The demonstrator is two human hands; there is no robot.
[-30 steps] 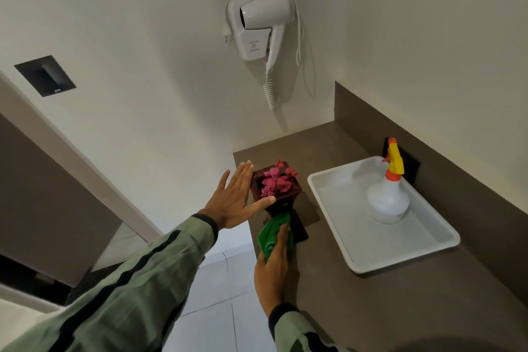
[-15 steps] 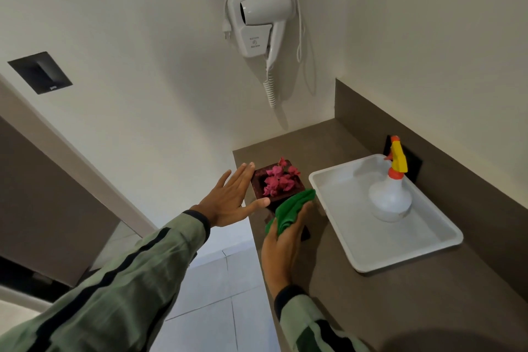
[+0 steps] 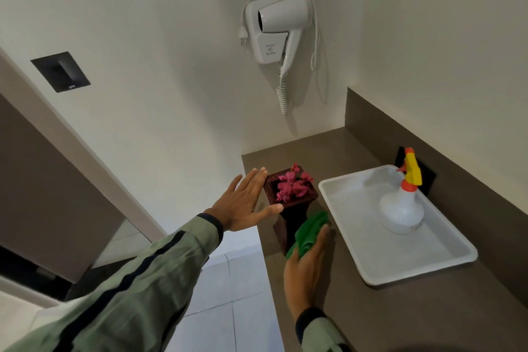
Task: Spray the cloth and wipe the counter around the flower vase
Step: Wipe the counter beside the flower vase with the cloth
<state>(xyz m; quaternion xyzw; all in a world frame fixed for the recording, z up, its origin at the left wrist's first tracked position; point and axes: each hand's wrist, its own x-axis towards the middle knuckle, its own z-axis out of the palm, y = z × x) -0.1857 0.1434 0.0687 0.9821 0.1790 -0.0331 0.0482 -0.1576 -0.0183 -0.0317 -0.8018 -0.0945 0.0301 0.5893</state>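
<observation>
A dark square flower vase (image 3: 291,217) with pink flowers (image 3: 292,186) stands near the left edge of the brown counter (image 3: 400,314). My left hand (image 3: 243,204) rests flat against the vase's left side, fingers spread, thumb under its rim. My right hand (image 3: 307,268) presses a green cloth (image 3: 310,233) onto the counter just right of the vase's base, between the vase and the tray. The white spray bottle (image 3: 401,208) with a yellow and orange trigger stands in the tray.
A white tray (image 3: 423,263) lies on the counter to the right of the vase. A dark backsplash (image 3: 428,140) runs along the right wall. A white hair dryer (image 3: 278,26) hangs on the wall above. The counter's left edge drops to a tiled floor (image 3: 228,294).
My right hand has slid the green cloth from the front of the vase's base round to its right side. My left hand has stayed against the vase.
</observation>
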